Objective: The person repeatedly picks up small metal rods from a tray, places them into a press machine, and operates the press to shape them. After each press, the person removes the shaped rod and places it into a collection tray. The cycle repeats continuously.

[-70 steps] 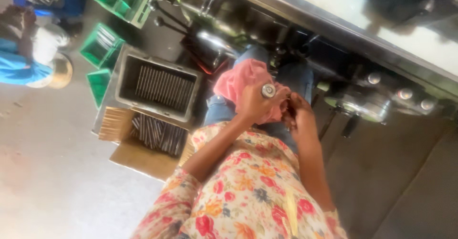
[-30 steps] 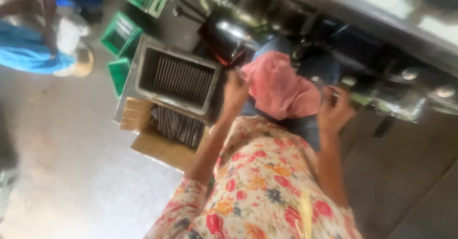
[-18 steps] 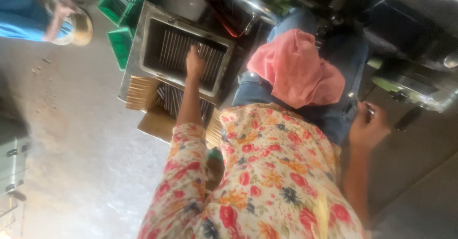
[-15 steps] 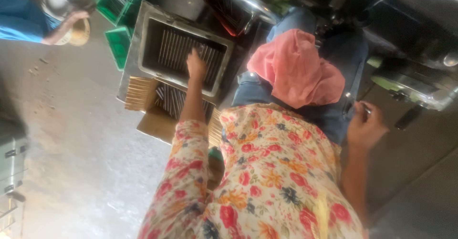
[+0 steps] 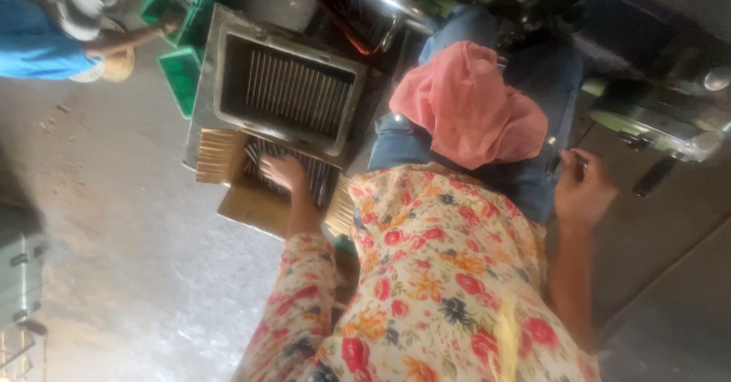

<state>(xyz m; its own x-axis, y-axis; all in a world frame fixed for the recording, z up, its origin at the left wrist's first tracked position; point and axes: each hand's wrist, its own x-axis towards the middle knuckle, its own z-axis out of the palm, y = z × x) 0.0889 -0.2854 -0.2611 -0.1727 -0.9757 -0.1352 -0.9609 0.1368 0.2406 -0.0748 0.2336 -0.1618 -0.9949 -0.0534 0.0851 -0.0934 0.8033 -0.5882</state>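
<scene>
My left hand reaches down into a cardboard box on the floor and lies on a row of thin metal rods, fingers spread over them. My right hand is out to the right beside my thigh, closed around a small dark metal part. A pink cloth lies over my lap on blue jeans. My floral sleeves and top fill the lower middle of the view.
A grey metal tray holding more rods stands just beyond the cardboard box. Green plastic crates sit to its left. Another person in blue crouches at the top left. A metal machine runs along the right.
My hands have come apart from my lap. The left hand went out over the metal tray, then down onto the rods in the cardboard box. The right hand swung out to the right.
</scene>
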